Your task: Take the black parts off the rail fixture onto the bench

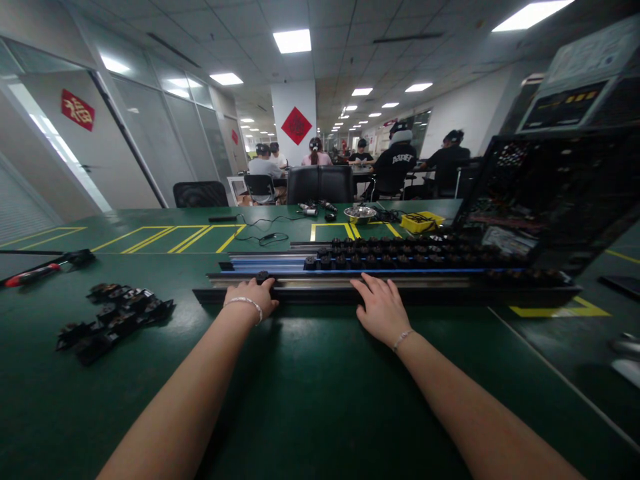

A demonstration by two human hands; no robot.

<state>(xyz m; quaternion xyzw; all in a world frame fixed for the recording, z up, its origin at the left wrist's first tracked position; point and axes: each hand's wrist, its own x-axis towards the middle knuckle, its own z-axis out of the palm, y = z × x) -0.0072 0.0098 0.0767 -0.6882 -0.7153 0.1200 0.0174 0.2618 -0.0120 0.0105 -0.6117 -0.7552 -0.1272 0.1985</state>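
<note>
Room: a long office with ceiling lights, a red diamond sign [297, 126] on a pillar, and people seated beyond the far edge of the bench [300, 400].
Rails: long metal rails [320, 285] lie side by side across the bench, lengthwise to its far edge; the ones behind carry rows of small black modules [380, 262].
Left hand: the left hand [249, 300] is at the front rails' left end, fingertips at a small black block [262, 276]; whether they clamp it or only touch it cannot be told.
Right hand: the right hand [384, 310] lies palm down, fingers spread, its fingertips at the front rails near mid-length, nothing seen in its grasp.
Loose parts: a pile of black parts [117, 315] sits toward the bench's left side, with a red-handled tool [35, 274] beyond it.
Far edge: a metal bowl [360, 213] and a yellow basket [423, 223] stand near it, among cables.
Risk, block: it could tilt or jam if pressed unevenly against the rail.
Risk, rails: uneven pressure from the two hands could skew the front ones and knock the rows behind.
</note>
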